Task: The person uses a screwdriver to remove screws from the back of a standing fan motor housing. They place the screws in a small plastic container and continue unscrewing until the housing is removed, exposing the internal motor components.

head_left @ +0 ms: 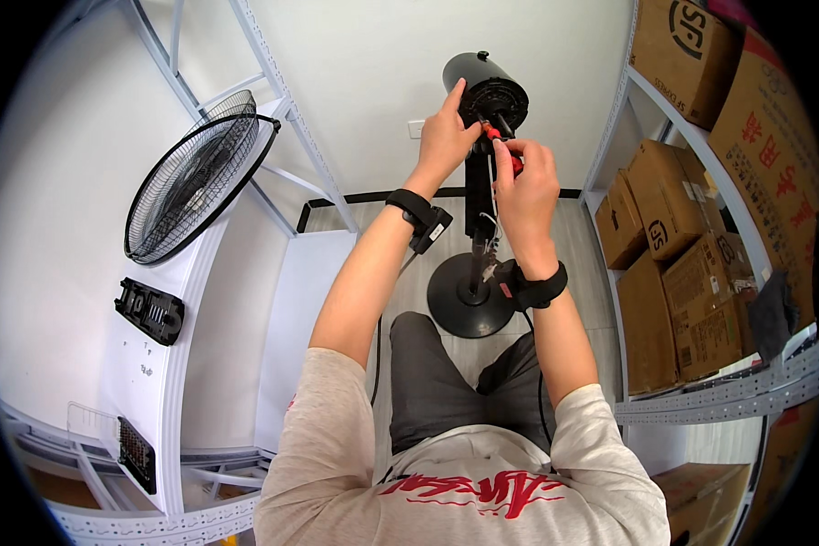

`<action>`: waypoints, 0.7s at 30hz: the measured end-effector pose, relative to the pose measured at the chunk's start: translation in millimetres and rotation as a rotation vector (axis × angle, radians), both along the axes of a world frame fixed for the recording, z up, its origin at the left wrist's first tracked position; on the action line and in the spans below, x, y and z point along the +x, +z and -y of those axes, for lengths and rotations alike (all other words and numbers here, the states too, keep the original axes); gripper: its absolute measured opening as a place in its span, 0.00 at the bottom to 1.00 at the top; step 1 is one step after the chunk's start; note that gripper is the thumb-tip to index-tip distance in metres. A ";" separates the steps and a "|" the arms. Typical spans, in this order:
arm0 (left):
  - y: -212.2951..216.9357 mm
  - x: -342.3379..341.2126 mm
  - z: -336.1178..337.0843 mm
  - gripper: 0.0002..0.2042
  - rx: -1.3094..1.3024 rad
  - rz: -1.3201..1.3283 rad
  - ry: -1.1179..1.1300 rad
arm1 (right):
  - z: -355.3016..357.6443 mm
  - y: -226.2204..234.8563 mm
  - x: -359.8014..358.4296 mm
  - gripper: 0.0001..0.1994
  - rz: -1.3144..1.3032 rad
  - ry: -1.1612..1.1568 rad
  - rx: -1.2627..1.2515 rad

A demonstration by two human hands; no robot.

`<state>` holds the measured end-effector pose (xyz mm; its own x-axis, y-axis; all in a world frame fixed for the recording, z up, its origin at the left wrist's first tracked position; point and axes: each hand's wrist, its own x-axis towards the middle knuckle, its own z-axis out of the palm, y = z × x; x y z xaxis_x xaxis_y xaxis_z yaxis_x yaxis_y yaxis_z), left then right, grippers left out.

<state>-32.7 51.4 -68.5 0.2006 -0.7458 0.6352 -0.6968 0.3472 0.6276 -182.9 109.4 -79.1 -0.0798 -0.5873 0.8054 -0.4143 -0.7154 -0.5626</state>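
Observation:
A black floor fan without its grille stands ahead of me, its cylindrical motor housing (484, 84) at the top of a dark pole (479, 200) on a round base (470, 300). My left hand (446, 141) grips the housing's left side, index finger stretched along it and thumb at its lower edge. In the closed fingers of my right hand (526, 187) is a red-handled screwdriver (492, 133), pointed at the underside of the housing. Its tip is hidden. Thin loose wires (493, 232) hang along the pole.
On the white shelf (205, 273) at left lie a round wire fan grille (196, 182), a black plastic cover (150, 310), several small screws (146, 369) and a black grid-like part (136, 455). Cardboard boxes (673, 200) fill the right rack. Dark cables hang from both wrist straps.

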 end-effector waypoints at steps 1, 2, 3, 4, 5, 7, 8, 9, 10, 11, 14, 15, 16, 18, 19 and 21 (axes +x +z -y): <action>-0.6 0.0 -1.1 0.39 -0.005 0.014 -0.003 | -0.1 1.2 -0.2 0.08 -0.004 -0.003 0.036; -0.3 -0.3 -1.2 0.39 -0.010 0.027 -0.005 | 0.3 2.2 1.0 0.08 -0.015 -0.040 -0.023; 0.0 -1.3 -1.1 0.40 -0.015 0.040 -0.008 | 0.9 3.6 2.8 0.09 -0.026 -0.079 -0.082; -1.0 -0.6 -0.8 0.40 -0.019 0.053 -0.006 | 0.5 4.9 4.9 0.10 -0.036 -0.113 -0.141; -1.8 0.1 -0.4 0.40 -0.020 0.055 0.001 | -2.5 6.5 3.7 0.12 -0.114 -0.150 -0.016; -1.7 0.1 -0.1 0.40 -0.021 0.058 0.013 | -11.4 11.0 -2.4 0.14 -0.267 -0.223 0.235; -1.0 0.0 -0.5 0.40 -0.017 0.060 0.019 | -12.3 11.5 -3.4 0.15 -0.293 -0.245 0.226; -0.3 0.0 -1.0 0.40 -0.014 0.062 0.026 | -13.0 11.9 -4.0 0.16 -0.319 -0.266 0.217; 0.2 -0.7 -1.2 0.40 -0.009 0.065 0.029 | -13.3 11.9 -4.8 0.17 -0.344 -0.289 0.209; 0.1 -1.7 -1.8 0.40 -0.008 0.067 0.030 | -13.5 11.4 -5.2 0.16 -0.335 -0.287 0.181; 0.0 -4.8 -2.4 0.40 -0.007 0.067 0.031 | -11.1 7.6 -5.6 0.13 -0.284 -0.272 0.037; 0.2 -6.3 -1.9 0.40 -0.008 0.061 0.030 | -6.4 4.1 -6.7 0.13 -0.251 -0.264 -0.050; 0.1 -6.3 -1.6 0.40 -0.009 0.057 0.032 | -3.8 2.9 -7.6 0.12 -0.216 -0.253 -0.138; -0.2 -4.8 -1.5 0.39 -0.013 0.059 0.034 | -3.0 3.0 -9.7 0.11 -0.165 -0.194 -0.170; 0.1 -4.5 -1.7 0.39 -0.014 0.060 0.034 | -2.8 2.8 -10.3 0.10 -0.139 -0.165 -0.185; 0.5 -3.9 -2.1 0.39 -0.001 0.051 0.035 | -6.3 1.7 -7.4 0.11 -0.132 -0.158 -0.097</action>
